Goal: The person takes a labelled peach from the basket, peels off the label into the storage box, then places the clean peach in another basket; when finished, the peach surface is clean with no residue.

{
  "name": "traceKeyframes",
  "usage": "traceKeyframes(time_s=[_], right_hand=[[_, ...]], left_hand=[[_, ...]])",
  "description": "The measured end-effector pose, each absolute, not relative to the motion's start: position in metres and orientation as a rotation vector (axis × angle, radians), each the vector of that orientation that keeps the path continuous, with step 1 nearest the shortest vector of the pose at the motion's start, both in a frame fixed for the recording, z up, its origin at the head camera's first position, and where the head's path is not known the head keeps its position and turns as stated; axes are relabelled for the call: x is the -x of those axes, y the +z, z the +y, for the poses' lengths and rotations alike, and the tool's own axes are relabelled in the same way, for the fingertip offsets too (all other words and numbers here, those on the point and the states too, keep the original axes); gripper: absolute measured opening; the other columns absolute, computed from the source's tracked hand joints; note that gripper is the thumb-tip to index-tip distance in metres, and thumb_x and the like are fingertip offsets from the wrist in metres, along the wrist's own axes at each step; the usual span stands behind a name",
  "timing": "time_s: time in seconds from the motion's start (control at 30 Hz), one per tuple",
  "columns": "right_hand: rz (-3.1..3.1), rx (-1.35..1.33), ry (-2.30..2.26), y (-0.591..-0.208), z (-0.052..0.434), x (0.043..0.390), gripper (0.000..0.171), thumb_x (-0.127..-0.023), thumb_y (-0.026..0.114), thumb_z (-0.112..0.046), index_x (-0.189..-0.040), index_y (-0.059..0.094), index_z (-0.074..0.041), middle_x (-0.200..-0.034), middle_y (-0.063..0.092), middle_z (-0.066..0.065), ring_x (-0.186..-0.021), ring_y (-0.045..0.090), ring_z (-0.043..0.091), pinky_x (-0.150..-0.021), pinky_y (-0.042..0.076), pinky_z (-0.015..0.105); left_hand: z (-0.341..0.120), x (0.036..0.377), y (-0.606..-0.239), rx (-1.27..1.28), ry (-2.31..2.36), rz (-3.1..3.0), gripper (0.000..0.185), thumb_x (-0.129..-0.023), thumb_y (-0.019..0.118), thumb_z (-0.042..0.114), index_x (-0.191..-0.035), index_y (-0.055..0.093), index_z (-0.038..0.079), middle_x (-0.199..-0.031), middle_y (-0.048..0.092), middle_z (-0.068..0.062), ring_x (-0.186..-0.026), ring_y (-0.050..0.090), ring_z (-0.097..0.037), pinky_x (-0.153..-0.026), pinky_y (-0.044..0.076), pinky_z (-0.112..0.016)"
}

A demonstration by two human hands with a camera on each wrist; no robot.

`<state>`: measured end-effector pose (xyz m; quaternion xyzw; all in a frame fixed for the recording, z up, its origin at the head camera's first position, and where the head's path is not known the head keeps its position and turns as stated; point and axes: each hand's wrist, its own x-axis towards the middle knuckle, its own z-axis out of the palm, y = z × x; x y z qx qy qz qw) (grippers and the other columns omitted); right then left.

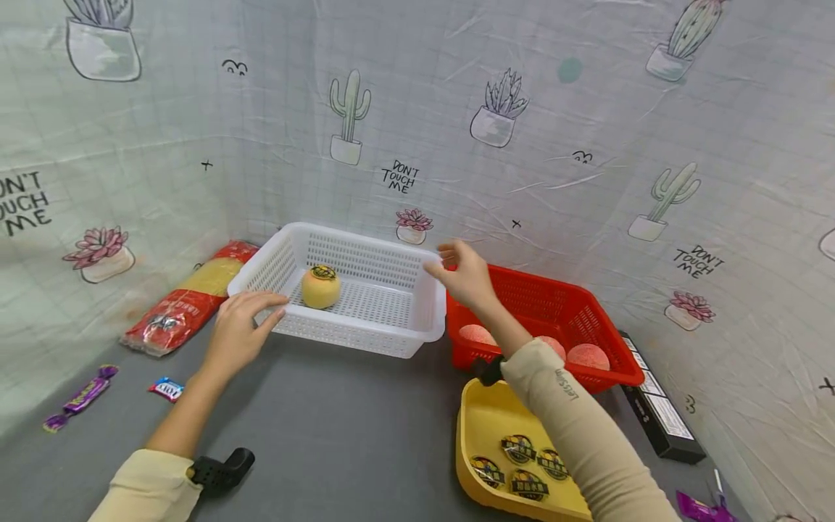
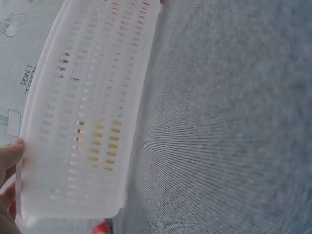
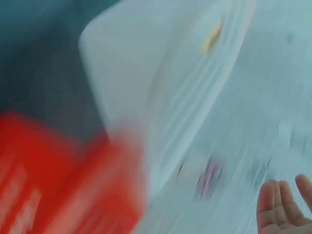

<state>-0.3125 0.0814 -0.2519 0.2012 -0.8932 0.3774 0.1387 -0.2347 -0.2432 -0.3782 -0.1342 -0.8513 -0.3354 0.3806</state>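
Note:
A white plastic basket [image 1: 352,341] stands near the back wall. Inside it, toward the left, is a yellow peach-like fruit [image 1: 320,290] with a black-and-gold label on top. My left hand [image 1: 240,330] pinches the basket's rim at the front left corner; in the left wrist view the thumb [image 2: 12,152] lies at the rim's edge. Above the gap between the white basket and a red basket [image 1: 541,290], my right hand [image 1: 466,275] is raised with nothing in it. In the blurred right wrist view its fingers [image 3: 282,204] are extended and apart from both baskets.
Pinkish round fruits [image 1: 588,356] lie in the red basket. A yellow tray [image 1: 464,435] in front holds several round black labels [image 1: 518,449]. At left are a red-and-yellow bag [image 1: 172,319], a purple candy [image 1: 81,395] and a small blue packet [image 1: 167,389]. A black box [image 1: 665,413] lies right.

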Motion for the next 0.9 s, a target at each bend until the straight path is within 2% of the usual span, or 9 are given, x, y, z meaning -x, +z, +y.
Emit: traceKeyframes(time_s=[0.13,0.27,0.37,0.43,0.57,0.77,0.9], right_hand=[[-2.664,-0.637,1.178,-0.261,0.019,0.31,0.05,-0.086,0.071,-0.025,-0.128,0.053,-0.003,-0.125,0.053,0.017,-0.111,0.053,0.03,-0.09,0.046,0.04],[-2.816,-0.528,1.126,-0.279,-0.031,0.312,0.058,-0.085,0.072,-0.028,-0.135,0.048,-0.01,-0.136,0.042,0.017,-0.123,0.042,0.032,-0.095,0.042,0.045],[-2.918,-0.461,1.033,-0.296,-0.06,0.316,0.065,-0.084,0.072,-0.029,-0.14,0.043,-0.014,-0.142,0.034,0.014,-0.128,0.034,0.031,-0.095,0.041,0.046],[-2.972,-0.466,0.961,-0.307,-0.076,0.321,0.069,-0.083,0.072,-0.03,-0.142,0.04,-0.015,-0.142,0.033,0.014,-0.126,0.033,0.031,-0.091,0.043,0.044],[-3.054,-0.514,0.823,-0.319,-0.097,0.331,0.075,-0.083,0.071,-0.031,-0.146,0.034,-0.017,-0.139,0.034,0.015,-0.122,0.036,0.032,-0.088,0.044,0.045],[-3.167,-0.549,0.734,-0.33,-0.106,0.347,0.077,-0.086,0.067,-0.03,-0.15,0.026,-0.021,-0.149,0.026,0.018,-0.134,0.027,0.037,-0.1,0.035,0.052],[-3.189,-0.636,0.71,-0.336,-0.108,0.354,0.08,-0.087,0.067,-0.029,-0.152,0.021,-0.02,-0.149,0.025,0.019,-0.133,0.029,0.039,-0.099,0.036,0.052]], left_hand=[[-0.245,0.235,-0.377,0.339,-0.875,-2.137,0.022,-0.077,0.074,-0.004,-0.098,0.07,-0.001,-0.101,0.067,-0.018,-0.102,0.053,-0.037,-0.095,0.028,-0.061],[-0.246,0.235,-0.377,0.334,-0.88,-2.151,0.021,-0.077,0.075,-0.002,-0.097,0.071,0.0,-0.099,0.068,-0.017,-0.102,0.054,-0.037,-0.095,0.028,-0.06],[-0.246,0.235,-0.376,0.334,-0.888,-2.161,0.02,-0.077,0.075,0.0,-0.097,0.072,0.001,-0.1,0.068,-0.017,-0.102,0.054,-0.037,-0.096,0.028,-0.06],[-0.247,0.236,-0.374,0.334,-0.891,-2.16,0.02,-0.077,0.075,0.0,-0.097,0.073,0.001,-0.099,0.068,-0.017,-0.101,0.055,-0.038,-0.096,0.027,-0.06],[-0.248,0.235,-0.373,0.332,-0.887,-2.16,0.02,-0.076,0.075,-0.001,-0.096,0.073,0.001,-0.099,0.068,-0.018,-0.101,0.055,-0.038,-0.097,0.028,-0.059],[-0.246,0.235,-0.375,0.298,-0.888,-2.186,0.021,-0.077,0.076,0.001,-0.097,0.073,0.001,-0.102,0.067,-0.018,-0.105,0.054,-0.039,-0.098,0.027,-0.059],[-0.246,0.235,-0.376,0.285,-0.893,-2.182,0.02,-0.076,0.076,0.001,-0.096,0.074,0.002,-0.102,0.068,-0.018,-0.106,0.055,-0.039,-0.099,0.027,-0.058]])
